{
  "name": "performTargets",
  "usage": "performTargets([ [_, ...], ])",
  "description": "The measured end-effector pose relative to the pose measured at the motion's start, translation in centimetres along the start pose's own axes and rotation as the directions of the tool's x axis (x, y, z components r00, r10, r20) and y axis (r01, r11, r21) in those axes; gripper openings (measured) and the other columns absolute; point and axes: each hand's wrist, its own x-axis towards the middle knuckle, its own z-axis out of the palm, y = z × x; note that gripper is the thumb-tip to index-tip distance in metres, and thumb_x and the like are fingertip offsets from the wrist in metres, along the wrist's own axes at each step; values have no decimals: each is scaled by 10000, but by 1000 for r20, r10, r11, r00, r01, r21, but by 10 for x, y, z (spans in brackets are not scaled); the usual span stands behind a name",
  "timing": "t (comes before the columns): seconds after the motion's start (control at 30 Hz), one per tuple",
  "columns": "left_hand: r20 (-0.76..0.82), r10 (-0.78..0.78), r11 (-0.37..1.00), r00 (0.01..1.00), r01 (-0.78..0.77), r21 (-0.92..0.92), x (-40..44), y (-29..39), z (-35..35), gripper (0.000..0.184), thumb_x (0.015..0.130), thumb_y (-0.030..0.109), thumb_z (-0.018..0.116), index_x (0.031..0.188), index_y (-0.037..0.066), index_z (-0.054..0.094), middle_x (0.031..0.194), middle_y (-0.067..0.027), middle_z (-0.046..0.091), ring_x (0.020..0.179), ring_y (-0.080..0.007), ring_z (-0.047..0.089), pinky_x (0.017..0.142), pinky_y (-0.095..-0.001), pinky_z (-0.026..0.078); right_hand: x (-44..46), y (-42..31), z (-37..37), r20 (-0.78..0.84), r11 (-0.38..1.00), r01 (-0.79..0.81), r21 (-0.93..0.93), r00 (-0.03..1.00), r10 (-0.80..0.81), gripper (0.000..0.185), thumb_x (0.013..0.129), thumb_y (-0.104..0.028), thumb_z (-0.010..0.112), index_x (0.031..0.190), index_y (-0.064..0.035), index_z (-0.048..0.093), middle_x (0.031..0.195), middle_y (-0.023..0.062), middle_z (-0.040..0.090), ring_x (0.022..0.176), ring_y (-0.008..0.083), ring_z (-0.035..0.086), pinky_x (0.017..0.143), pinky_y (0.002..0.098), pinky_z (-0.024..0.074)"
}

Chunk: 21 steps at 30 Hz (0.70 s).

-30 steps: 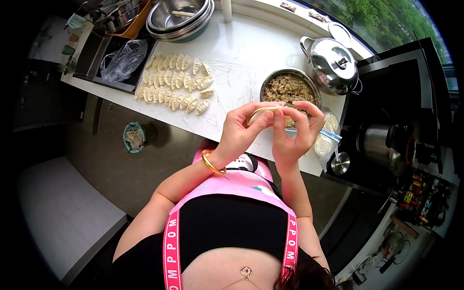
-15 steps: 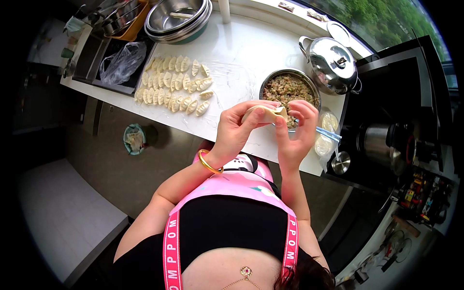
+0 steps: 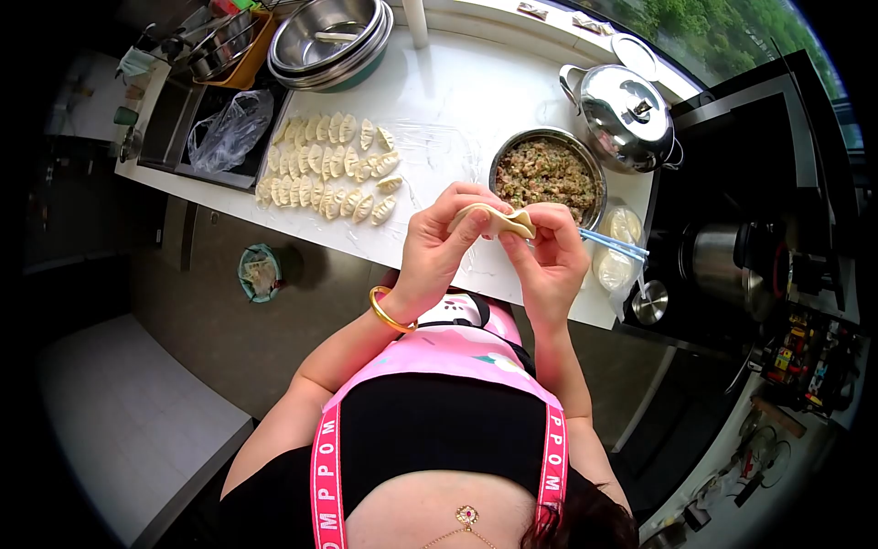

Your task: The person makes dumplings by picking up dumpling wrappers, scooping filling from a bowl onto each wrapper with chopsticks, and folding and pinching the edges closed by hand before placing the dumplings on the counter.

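Between my two hands is a folded dough wrapper (image 3: pixel 498 220), partly covered by my fingers. My left hand (image 3: pixel 445 240) pinches its left side, and a gold bangle circles that wrist. The right end of the dough is pinched between thumb and fingers of my right hand (image 3: pixel 551 261). Just beyond the hands stands a steel bowl of minced filling (image 3: pixel 549 174). Blue chopsticks (image 3: pixel 617 243) stick out to the right of my right hand. Several pleated dumplings (image 3: pixel 331 165) lie in rows on plastic film at the left of the counter.
The white counter (image 3: pixel 457 78) also bears stacked steel bowls (image 3: pixel 329 41) at back left, a lidded pot (image 3: pixel 628 110) at back right and bagged dough (image 3: pixel 617 252). A plastic bag (image 3: pixel 229 133) lies by the sink. Right of the counter is a black stove (image 3: pixel 722 197).
Both hands have shifted slightly left. The fingers of my right hand, spread apart half a second ago, have closed on the right end of the wrapper. The view has tilted slightly.
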Motion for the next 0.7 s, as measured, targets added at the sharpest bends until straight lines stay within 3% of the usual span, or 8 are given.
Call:
performTargets([
  [0.17, -16, 6, 1000, 1000, -6, 9, -2, 2, 0, 234, 971, 210, 575, 1042, 14, 680, 1050, -56, 597, 903, -106, 578, 789, -251, 469, 0, -2, 2, 17, 999, 27, -23, 1000, -26, 275, 773, 79, 729, 1002, 10, 595, 989, 60, 548, 878, 116, 557, 768, 225, 470],
  [0.27, -22, 18, 1000, 1000, -18, 15, -2, 2, 0, 238, 974, 211, 571, 1045, 11, 679, 1050, -59, 597, 903, -109, 581, 784, -251, 474, 2, -13, 10, -32, 989, -84, 120, 996, 89, 262, 765, 58, 744, 983, 2, 609, 990, 69, 552, 891, 115, 555, 751, 224, 468],
  [0.37, -18, 14, 1000, 1000, -13, 15, -3, 5, -1, 241, 976, 209, 567, 1048, 7, 678, 1051, -62, 595, 905, -112, 584, 783, -252, 481, 3, -16, 8, -154, 999, 49, 14, 987, -47, 243, 771, -45, 774, 970, -13, 638, 1016, 93, 551, 918, 148, 558, 748, 252, 479],
  [0.43, -16, 8, 1000, 1000, -8, 19, -4, 7, -3, 242, 977, 208, 565, 1050, 6, 677, 1051, -63, 595, 907, -114, 586, 783, -252, 485, 4, -12, -3, 6, 888, 305, -344, 946, -323, 274, 774, -156, 790, 976, -22, 663, 1053, 117, 541, 948, 195, 556, 754, 290, 494],
  [0.47, -6, 6, 1000, 1000, -6, 30, -4, 7, -4, 243, 978, 208, 565, 1051, 5, 677, 1052, -65, 595, 912, -116, 589, 787, -253, 487, 3, -13, -2, 7, 920, 277, -276, 958, -287, 279, 777, -199, 786, 969, -29, 679, 1067, 125, 542, 949, 223, 557, 771, 313, 488],
  [0.7, 20, 13, 999, 1000, -14, 48, -7, 11, -7, 238, 976, 200, 568, 1070, 11, 679, 1061, -70, 595, 934, -129, 597, 823, -262, 497, -1, -14, -3, 8, 927, 231, -296, 971, -240, 271, 777, -173, 783, 990, -39, 684, 1080, 131, 549, 955, 224, 555, 834, 333, 472],
])
